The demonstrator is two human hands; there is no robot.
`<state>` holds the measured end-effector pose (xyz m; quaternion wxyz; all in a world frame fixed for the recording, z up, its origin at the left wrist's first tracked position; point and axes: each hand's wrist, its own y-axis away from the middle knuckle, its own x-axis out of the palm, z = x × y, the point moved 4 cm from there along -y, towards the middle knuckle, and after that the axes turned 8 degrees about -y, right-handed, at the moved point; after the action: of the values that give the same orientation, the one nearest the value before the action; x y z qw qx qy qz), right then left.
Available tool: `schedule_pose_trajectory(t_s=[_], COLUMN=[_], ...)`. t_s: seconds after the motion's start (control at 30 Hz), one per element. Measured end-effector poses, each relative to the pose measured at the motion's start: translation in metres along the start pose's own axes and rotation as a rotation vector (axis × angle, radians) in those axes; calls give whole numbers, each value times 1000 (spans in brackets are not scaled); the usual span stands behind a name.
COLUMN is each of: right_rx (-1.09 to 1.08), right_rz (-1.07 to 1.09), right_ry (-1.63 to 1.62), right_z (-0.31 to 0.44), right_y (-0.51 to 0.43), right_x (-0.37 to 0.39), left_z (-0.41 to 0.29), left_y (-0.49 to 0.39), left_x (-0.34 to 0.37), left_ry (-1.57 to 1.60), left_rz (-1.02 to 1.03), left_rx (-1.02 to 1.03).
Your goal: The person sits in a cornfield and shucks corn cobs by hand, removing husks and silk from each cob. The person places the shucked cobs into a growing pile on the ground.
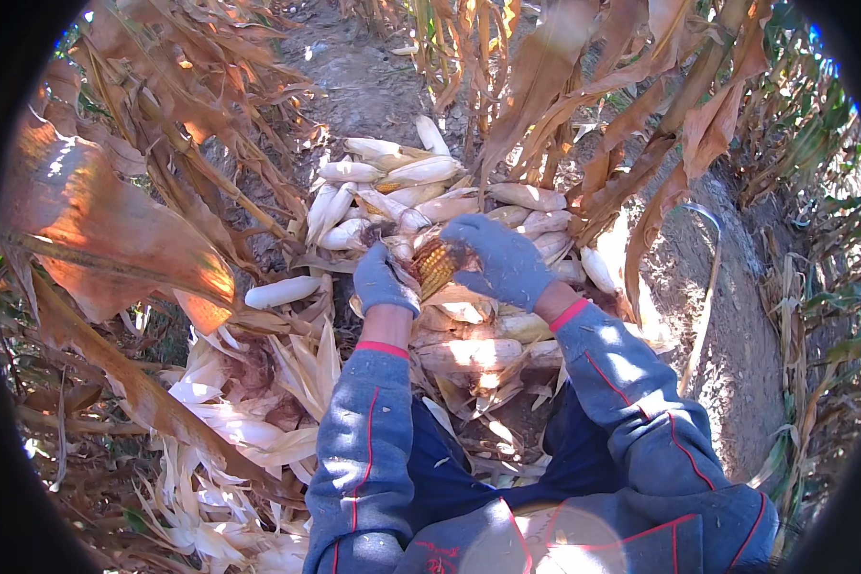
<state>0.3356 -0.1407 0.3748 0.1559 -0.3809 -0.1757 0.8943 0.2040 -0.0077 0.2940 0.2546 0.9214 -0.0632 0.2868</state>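
Observation:
My left hand (pixel 385 281), in a grey glove, grips a partly husked corn ear (pixel 434 269) whose yellow kernels show. At the ear's right end, my gloved right hand (pixel 504 262) has its thumb and fingers curled around brown, dry husk and silk (pixel 462 252). Some of that grip is hidden by the fingers. Just beyond both hands lies a heap of corn ears (pixel 402 179), most of them in pale husks, a few with kernels exposed. More husked-over ears (pixel 473 353) lie below the hands, close to my knees.
Dry corn stalks with brown leaves (pixel 186 151) lean in from the left, others (pixel 617 122) from the upper right. A sickle (pixel 710 287) with a curved blade lies on the soil at right. Stripped husks (pixel 237 423) pile up at lower left. One pale ear (pixel 282 292) lies apart.

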Motion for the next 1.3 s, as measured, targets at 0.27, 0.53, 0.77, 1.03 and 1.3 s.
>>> schedule_pose_trajectory(t_s=[0.27, 0.53, 0.77, 1.03, 1.3], right_rx=[325, 334, 375, 493, 586], right_rz=[593, 556, 480, 350, 138], right_ry=[360, 161, 94, -159, -545], right_z=[-5, -45, -105, -111, -84], right_y=[8, 38, 92, 110, 68], right_x=[19, 23, -32, -37, -5], left_z=[47, 18, -69, -67, 19], left_y=[10, -2, -46, -55, 11], left_x=[15, 7, -66, -63, -4], left_ry=[-9, -43, -21, -34, -976], left_rz=[140, 22, -213, -199, 233], left_rx=[-93, -97, 31, 40, -337])
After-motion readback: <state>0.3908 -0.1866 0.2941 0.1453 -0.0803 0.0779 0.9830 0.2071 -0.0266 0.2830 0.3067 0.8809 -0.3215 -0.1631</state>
